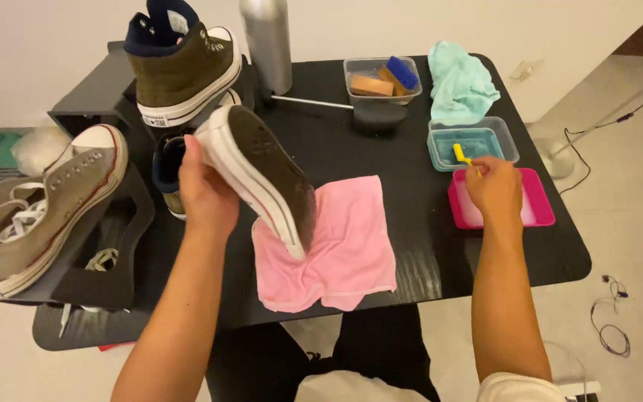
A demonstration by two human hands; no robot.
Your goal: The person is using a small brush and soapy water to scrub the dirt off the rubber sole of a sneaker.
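My left hand (204, 192) grips a dark green high-top sneaker (258, 175), tilted so its dirty sole faces up, above a pink cloth (344, 253) spread on the black table (411, 149). My right hand (494, 187) holds a small yellow-handled brush (460, 154) over the pink tray (541, 210), just in front of a clear tub of bluish water (478, 138).
A matching green high-top (180, 63) stands at the back left. A beige low sneaker (35, 212) rests on a grey stand at left. A silver bottle (266, 41), a clear box of sponges (381, 78), a teal cloth (459, 82) and a black brush (377, 115) line the back. Cables lie on the floor at right.
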